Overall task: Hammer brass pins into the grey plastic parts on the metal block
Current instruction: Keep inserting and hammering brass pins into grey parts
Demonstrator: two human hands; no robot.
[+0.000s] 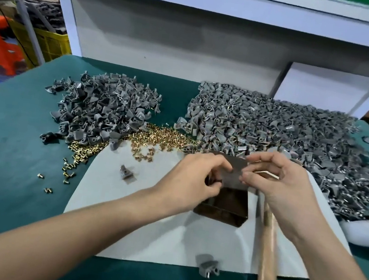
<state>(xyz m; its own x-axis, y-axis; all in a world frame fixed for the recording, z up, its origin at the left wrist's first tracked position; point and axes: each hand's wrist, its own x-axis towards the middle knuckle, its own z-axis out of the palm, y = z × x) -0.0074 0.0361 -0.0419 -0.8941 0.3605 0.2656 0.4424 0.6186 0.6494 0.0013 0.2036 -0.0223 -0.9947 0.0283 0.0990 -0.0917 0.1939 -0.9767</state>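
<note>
Hammer (266,256) beside metal block (228,206); left hand (188,178), right hand (283,183) curl above, grasp unclear

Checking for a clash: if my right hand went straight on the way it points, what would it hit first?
Probably the left hand. The right hand points leftward above the metal block, with the left hand's curled fingers across a narrow gap. Depth is unclear; it might brush the block first.

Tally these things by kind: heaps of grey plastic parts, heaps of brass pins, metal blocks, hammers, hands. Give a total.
Heaps of grey plastic parts: 2
Heaps of brass pins: 1
Metal blocks: 1
Hammers: 1
Hands: 2
Total: 7
</note>
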